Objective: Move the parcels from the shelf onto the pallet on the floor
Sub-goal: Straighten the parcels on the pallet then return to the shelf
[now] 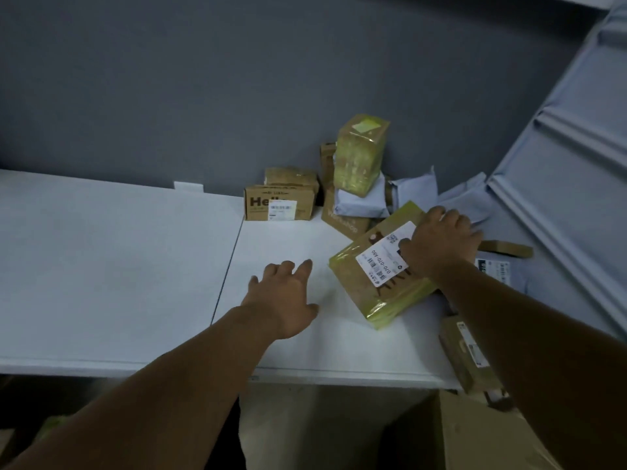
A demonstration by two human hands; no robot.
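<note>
The flat parcel (pixel 383 286) lies on the right part of the white shelf (pixel 135 266), turned at an angle to the front edge. It is a thin brown package wrapped in yellowish clear film, which is crumpled at the near corner. On its top is a white label (pixel 380 256) with barcodes and printed numbers, and a dark drawing shows partly under the film.

The right hand (pixel 441 242) grips this parcel at its far right side: the thumb presses on the label and the fingers are bent over the edge. I cannot tell if that side is lifted from the shelf.

The left hand (pixel 288 293) is held palm down over the shelf, just left of the parcel and apart from it. Its fingers are straight and spread, and it holds nothing. Whether it touches the shelf is not clear.

More parcels stand at the back by the grey wall (pixel 203 79). A brown box (pixel 264 206) printed with large dark letters carries a smaller taped box (pixel 291 176) on top. To the right, a tall parcel (pixel 361 154) in yellowish film stands on grey plastic bags (pixel 359 201), with a brown paper bag (pixel 342 222) leaning in front. Another brown box (pixel 464 354) lies at the front right edge of the shelf, partly behind the right forearm.
</note>
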